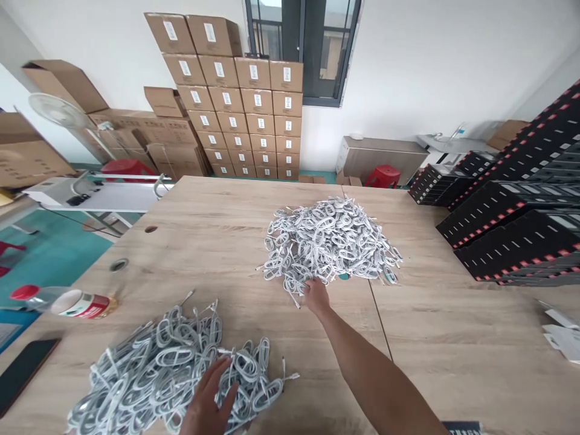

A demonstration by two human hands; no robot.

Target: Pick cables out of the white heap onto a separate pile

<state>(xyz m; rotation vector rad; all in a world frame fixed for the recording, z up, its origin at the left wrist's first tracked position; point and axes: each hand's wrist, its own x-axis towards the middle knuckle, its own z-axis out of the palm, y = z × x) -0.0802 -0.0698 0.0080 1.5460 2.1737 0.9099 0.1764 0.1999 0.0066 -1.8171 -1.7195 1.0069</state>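
Coiled white cables lie in two heaps on the wooden table. Over the near heap (154, 362), my left hand (211, 396) is open, its thumb and fingers apart, with nothing held in it. My right arm stretches out to the far heap (326, 232). There my right hand (316, 296) has its fingers curled in at the heap's near edge, closed on a coiled cable (296, 281). Its fingertips are partly hidden among the coils. A few plug ends stick out from both heaps.
A phone (27, 368) and a bottle (86, 304) lie by the wooden table's (212, 211) left edge. Stacked black trays (512, 223) stand at the right. White papers (562, 335) lie near the right edge. Cardboard boxes (244, 115) are piled against the back wall.
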